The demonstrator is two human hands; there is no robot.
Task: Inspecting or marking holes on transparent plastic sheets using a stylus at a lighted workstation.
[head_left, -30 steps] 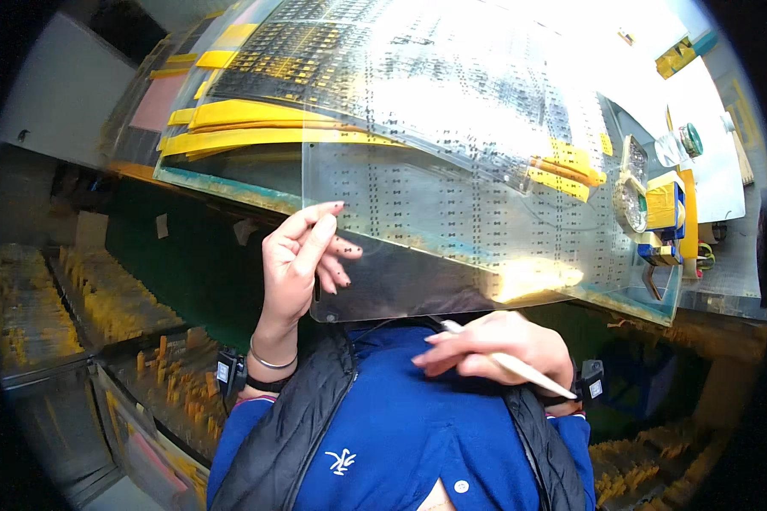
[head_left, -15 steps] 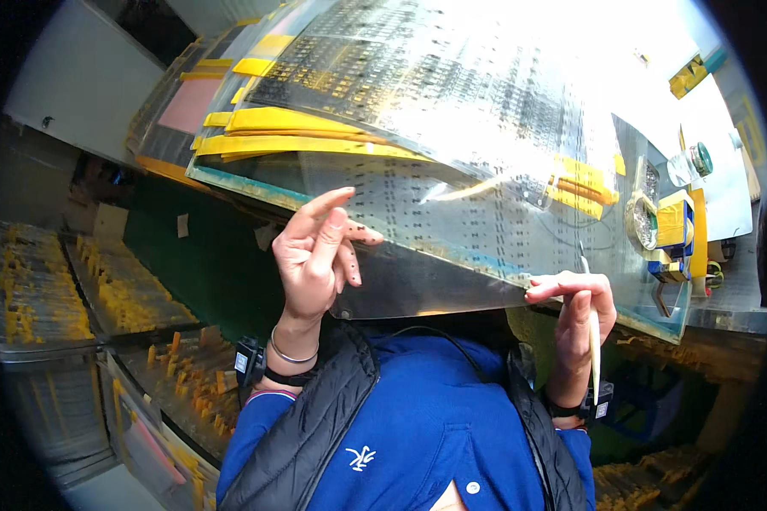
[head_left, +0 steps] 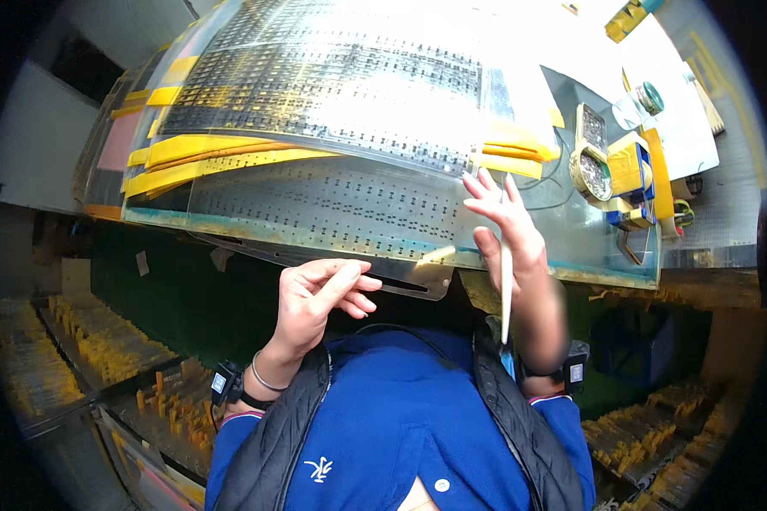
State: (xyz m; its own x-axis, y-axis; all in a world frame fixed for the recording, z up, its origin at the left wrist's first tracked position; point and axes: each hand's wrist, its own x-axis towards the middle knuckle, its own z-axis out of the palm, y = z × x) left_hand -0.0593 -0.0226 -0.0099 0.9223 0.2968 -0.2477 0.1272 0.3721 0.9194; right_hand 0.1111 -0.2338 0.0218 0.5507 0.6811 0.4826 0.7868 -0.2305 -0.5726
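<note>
Head view: one clear, dark-marked sheet (head_left: pixel 349 203) overhangs one glass tabletop (head_left: pixel 575 243). Your left hand (head_left: pixel 322 298) bunches its fingers at that overhang; whether they grip it, I cannot tell. Your right hand (head_left: pixel 520 243), fingertips spread, holds one pale stick (head_left: pixel 506 294).

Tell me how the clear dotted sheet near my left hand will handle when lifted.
The clear dotted sheet looks thin, so it is probably light. Its near part juts past the edge of the table without folding, suggesting springy rather than limp. Glossy glare hints it may slip.
</note>
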